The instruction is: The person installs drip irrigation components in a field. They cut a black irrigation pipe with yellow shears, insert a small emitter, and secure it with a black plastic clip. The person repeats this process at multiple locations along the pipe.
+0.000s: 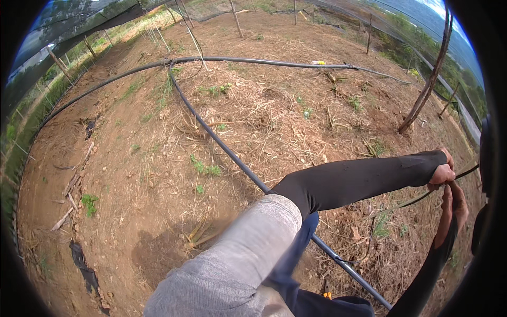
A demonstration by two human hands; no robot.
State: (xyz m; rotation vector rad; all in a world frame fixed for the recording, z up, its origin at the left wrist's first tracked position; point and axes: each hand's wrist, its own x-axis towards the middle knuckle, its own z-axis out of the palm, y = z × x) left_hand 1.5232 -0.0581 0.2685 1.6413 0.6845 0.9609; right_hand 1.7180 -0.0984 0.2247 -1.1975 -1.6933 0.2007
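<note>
Both my arms reach out to the right edge of the view, in black arm sleeves. My left hand is closed round a thin black hose, which runs out past it on the right. Just below, my right hand comes up from the lower right, its fingertips pressed together at the same hose, against the left hand. What lies between the fingers is partly hidden. On the near side the hose slants down and left from the hands, above dry grass.
A thick black pipe crosses the soil and passes under me, joining another pipe farther off. A thin tube branches from it near my legs. Wooden posts and shade netting stand around. Small orange thing by my legs.
</note>
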